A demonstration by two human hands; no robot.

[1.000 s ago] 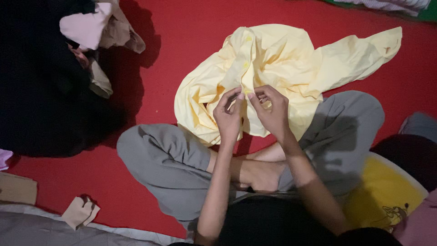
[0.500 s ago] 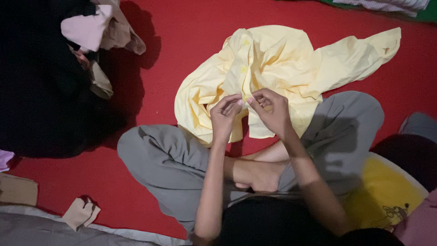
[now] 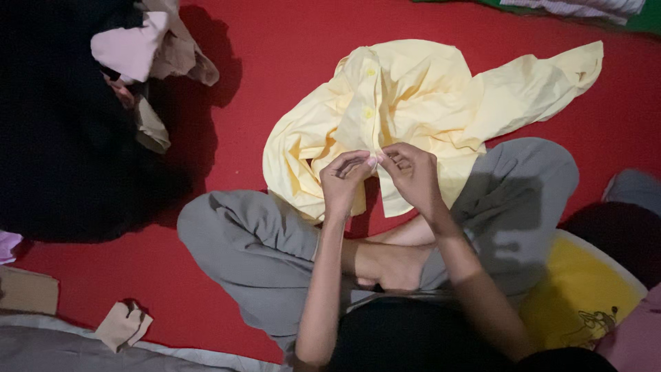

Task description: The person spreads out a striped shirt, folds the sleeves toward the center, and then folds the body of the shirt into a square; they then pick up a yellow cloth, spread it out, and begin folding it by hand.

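A pale yellow button shirt lies crumpled on the red floor in front of my crossed legs in grey trousers. Its button strip runs down the middle toward me. My left hand pinches the strip's lower end from the left. My right hand pinches the same spot from the right, and the fingertips of both hands meet there. One sleeve of the shirt stretches out to the upper right.
A dark heap of clothes with pink and beige pieces fills the upper left. A folded beige cloth and a brown cardboard piece lie at lower left. A yellow and white item sits at my right hip.
Both hands have slid a little down the button strip toward me, still pinching it. The shirt's lower edge has shifted slightly.
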